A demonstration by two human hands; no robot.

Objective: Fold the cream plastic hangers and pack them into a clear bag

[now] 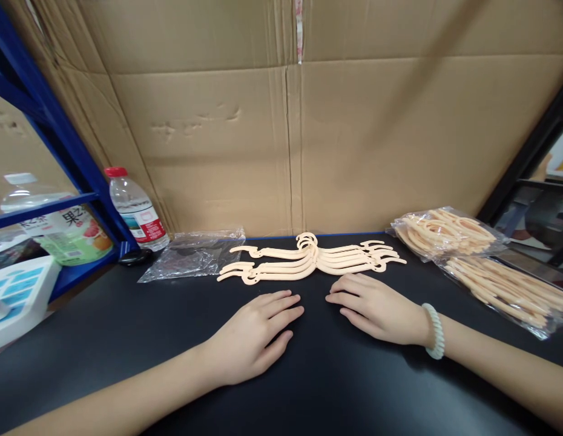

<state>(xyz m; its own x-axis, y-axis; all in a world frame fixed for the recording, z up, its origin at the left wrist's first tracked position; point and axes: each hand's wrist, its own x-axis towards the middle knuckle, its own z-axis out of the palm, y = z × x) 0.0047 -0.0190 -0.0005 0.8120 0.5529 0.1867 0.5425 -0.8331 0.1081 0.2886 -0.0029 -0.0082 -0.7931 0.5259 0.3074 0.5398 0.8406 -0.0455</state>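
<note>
Both hands rest on the black tabletop [318,375], palms down and holding nothing. My left hand [258,333] lies with its fingers stretched and slightly apart, pointing right. Facing it across a small gap, my right hand [376,309] has loosely bent, parted fingers and a pale coiled band [434,332] at the wrist. Just beyond the hands lies a row of cream plastic clothes hangers [286,266], overlapped with their hooks bunched at the middle. The right fingers come near the hangers' front edge.
A crumpled clear plastic bag [190,257] lies left of the hangers, near a red-capped water bottle [138,212]. On the right are bagged hangers [445,233] and a second clear pack [503,290]. Cardboard [218,151] walls the back; a blue frame [88,157] stands left.
</note>
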